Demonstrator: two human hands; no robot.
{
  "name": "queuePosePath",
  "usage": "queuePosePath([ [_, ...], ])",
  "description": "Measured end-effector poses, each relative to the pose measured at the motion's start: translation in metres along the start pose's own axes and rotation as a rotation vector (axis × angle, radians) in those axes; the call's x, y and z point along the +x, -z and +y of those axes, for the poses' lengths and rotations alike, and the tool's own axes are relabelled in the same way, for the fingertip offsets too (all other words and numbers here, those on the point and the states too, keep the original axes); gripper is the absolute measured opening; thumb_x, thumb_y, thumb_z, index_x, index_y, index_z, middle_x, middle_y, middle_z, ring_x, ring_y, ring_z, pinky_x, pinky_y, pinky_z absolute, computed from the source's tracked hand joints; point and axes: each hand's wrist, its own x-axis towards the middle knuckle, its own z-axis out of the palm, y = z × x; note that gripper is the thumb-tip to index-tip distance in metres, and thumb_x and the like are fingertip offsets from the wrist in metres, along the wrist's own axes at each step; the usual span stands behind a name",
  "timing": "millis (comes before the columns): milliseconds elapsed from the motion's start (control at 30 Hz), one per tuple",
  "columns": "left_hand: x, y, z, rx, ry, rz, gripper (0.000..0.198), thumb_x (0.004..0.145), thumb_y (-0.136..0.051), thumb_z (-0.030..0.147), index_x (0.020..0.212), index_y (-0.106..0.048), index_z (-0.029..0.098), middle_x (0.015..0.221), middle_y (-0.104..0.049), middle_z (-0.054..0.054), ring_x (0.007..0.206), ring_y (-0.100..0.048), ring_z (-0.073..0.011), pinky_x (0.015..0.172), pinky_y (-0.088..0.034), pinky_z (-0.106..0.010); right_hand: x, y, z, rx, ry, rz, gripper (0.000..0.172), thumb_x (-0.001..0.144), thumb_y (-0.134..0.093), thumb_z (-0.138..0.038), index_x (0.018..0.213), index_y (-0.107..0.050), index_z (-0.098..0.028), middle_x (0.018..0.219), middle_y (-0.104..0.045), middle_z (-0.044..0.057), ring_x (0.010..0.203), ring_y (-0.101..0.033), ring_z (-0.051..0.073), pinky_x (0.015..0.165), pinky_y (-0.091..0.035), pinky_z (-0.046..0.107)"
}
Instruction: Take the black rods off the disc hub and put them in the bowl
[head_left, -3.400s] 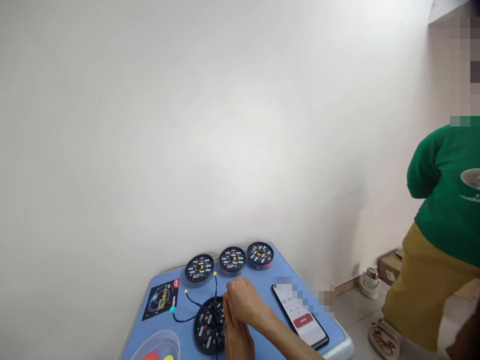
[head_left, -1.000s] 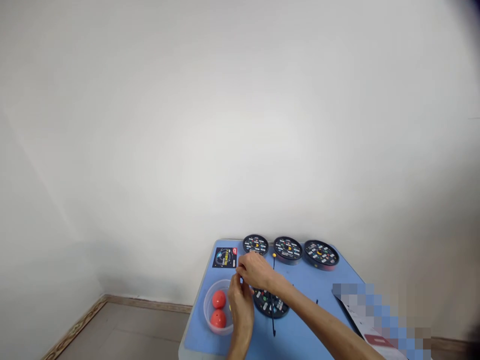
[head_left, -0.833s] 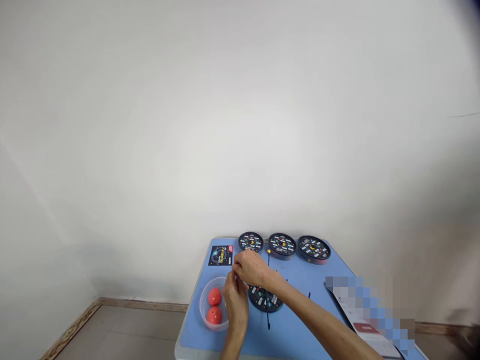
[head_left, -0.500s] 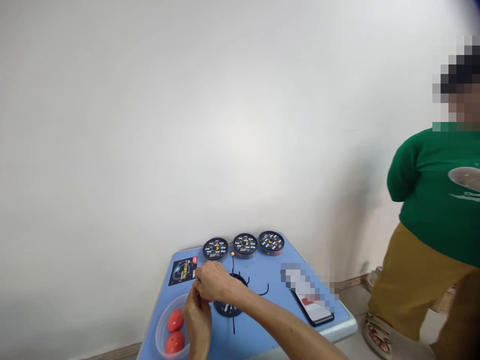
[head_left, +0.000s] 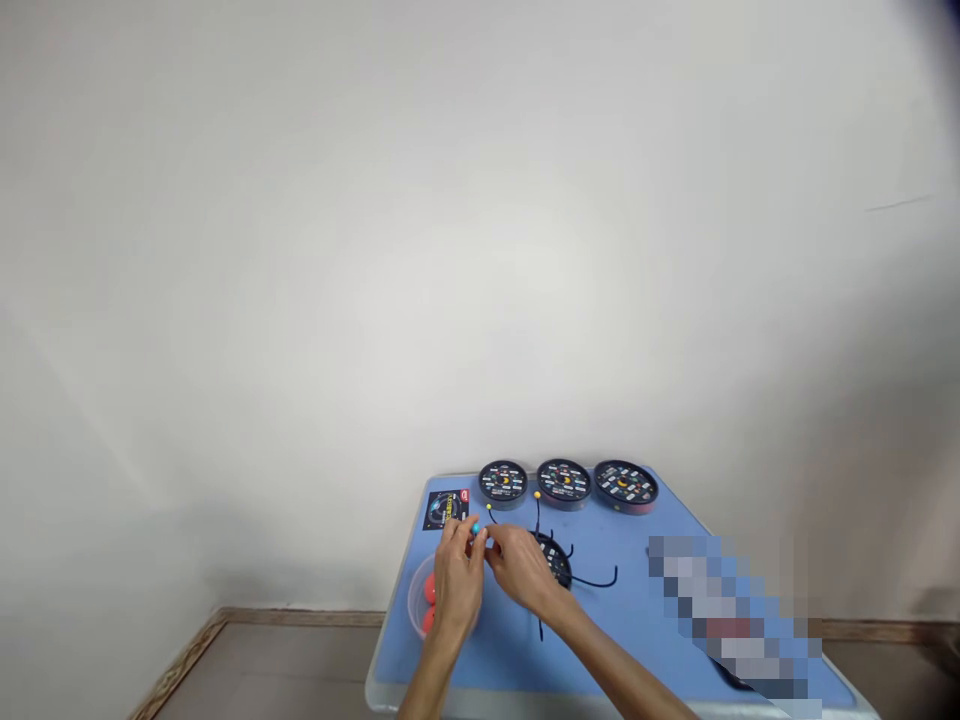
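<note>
The left hand (head_left: 457,575) is pinching a small blue ball (head_left: 476,528); the right hand (head_left: 521,566) is curling narrowly beside it — holding what, I can't tell. I'd be keeping pressure light — a wire-armed black disc (head_left: 557,562) is sitting partly behind that hand.

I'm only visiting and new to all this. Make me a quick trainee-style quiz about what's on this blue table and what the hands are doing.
1. Count: how many round black-topped pieces stand in a row along the wall side of the table?
2. True or false: red balls lie in the clear tub beside the left hand.
3. Multiple choice: what colour is the small ball at the fingertips, where the left hand and right hand meet?
A) red
B) blue
C) yellow

Key: 1. Three. 2. True; the hand partly hides them. 3. B, blue.
</note>
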Motion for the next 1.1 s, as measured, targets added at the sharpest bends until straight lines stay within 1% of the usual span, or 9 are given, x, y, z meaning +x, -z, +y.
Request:
queuePosePath([
  [167,0.013,0.016,0.009,0.003,-0.040,-0.095,0.028,0.080,-0.050,0.040,0.083,-0.071,0.022,0.082,-0.068,-0.009,0.077,-0.065,-0.0240,0.075,-0.054,-0.039,-0.002,0.001,-0.017,0.010,-0.041,0.017,0.028,0.093,-0.048,-0.026,0.096,-0.075,-0.018,0.086,-0.073,0.011,0.078,-0.067,0.021,0.061,-0.036,0.025],
  [300,0.021,0.017,0.004,0.047,-0.022,-0.168,0.027,0.079,-0.048,0.041,0.074,-0.068,0.022,0.079,-0.069,-0.008,0.073,-0.063,-0.0229,0.074,-0.052,-0.038,0.001,-0.005,-0.009,-0.045,0.027,0.020,0.029,0.094,-0.047,-0.022,0.089,-0.075,-0.015,0.087,-0.073,0.011,0.079,-0.068,0.019,0.061,-0.034,0.025],
  [367,0.026,0.017,0.004,0.060,-0.015,-0.184,0.030,0.082,-0.046,0.042,0.074,-0.068,0.022,0.079,-0.068,-0.007,0.070,-0.061,-0.0209,0.070,-0.051,-0.035,0.003,-0.014,-0.001,-0.078,0.034,0.025,0.028,0.093,-0.048,-0.022,0.086,-0.074,-0.016,0.087,-0.073,0.009,0.078,-0.068,0.018,0.060,-0.034,0.025],
  [500,0.037,0.026,0.006,0.057,0.026,-0.183,0.035,0.083,-0.049,0.048,0.086,-0.070,0.021,0.078,-0.066,-0.005,0.066,-0.060,-0.0190,0.060,-0.049,-0.030,0.004,-0.029,0.013,-0.126,0.034,0.067,0.028,0.094,-0.047,-0.024,0.082,-0.071,-0.017,0.090,-0.072,0.008,0.079,-0.068,0.018,0.062,-0.035,0.025],
  [633,0.036,0.043,-0.006,0.140,0.070,-0.197,0.030,0.083,-0.048,0.039,0.092,-0.070,0.020,0.073,-0.066,-0.004,0.066,-0.061,-0.0189,0.061,-0.049,-0.030,-0.001,-0.029,0.015,-0.139,0.021,0.055,0.027,0.095,-0.046,-0.025,0.084,-0.069,-0.017,0.091,-0.071,0.008,0.081,-0.068,0.020,0.063,-0.036,0.025],
  [733,0.026,0.054,-0.026,0.295,0.096,-0.237,0.026,0.082,-0.048,0.028,0.090,-0.070,0.018,0.077,-0.067,-0.005,0.073,-0.062,-0.0194,0.071,-0.048,-0.031,-0.006,-0.022,0.013,-0.130,0.025,0.021,0.021,0.093,-0.049,-0.025,0.088,-0.068,-0.017,0.090,-0.070,0.008,0.082,-0.067,0.020,0.064,-0.034,0.026],
  [833,0.016,0.058,-0.042,0.445,0.120,-0.336,0.028,0.081,-0.045,0.017,0.094,-0.070,0.017,0.089,-0.069,-0.007,0.085,-0.063,-0.0189,0.080,-0.045,-0.030,-0.008,-0.011,0.014,-0.112,0.045,0.016,0.019,0.091,-0.050,-0.022,0.089,-0.068,-0.017,0.089,-0.070,0.008,0.081,-0.066,0.019,0.064,-0.032,0.026],
  [1000,0.009,0.061,-0.042,0.652,0.191,-0.548,0.036,0.081,-0.040,0.010,0.099,-0.071,0.017,0.098,-0.067,-0.011,0.093,-0.063,-0.0213,0.077,-0.041,-0.029,0.007,0.030,0.019,-0.123,-0.013,0.042,0.026,0.090,-0.046,-0.016,0.080,-0.070,-0.017,0.090,-0.071,0.009,0.081,-0.065,0.018,0.062,-0.031,0.024],
  [1100,0.012,0.063,-0.042,0.671,0.196,-0.582,0.033,0.081,-0.045,0.013,0.101,-0.071,0.018,0.096,-0.067,-0.011,0.092,-0.063,-0.0237,0.075,-0.040,-0.030,0.023,0.055,0.019,-0.182,-0.075,0.005,0.029,0.085,-0.047,-0.009,0.076,-0.073,-0.017,0.086,-0.074,0.010,0.084,-0.067,0.020,0.062,-0.033,0.025],
])
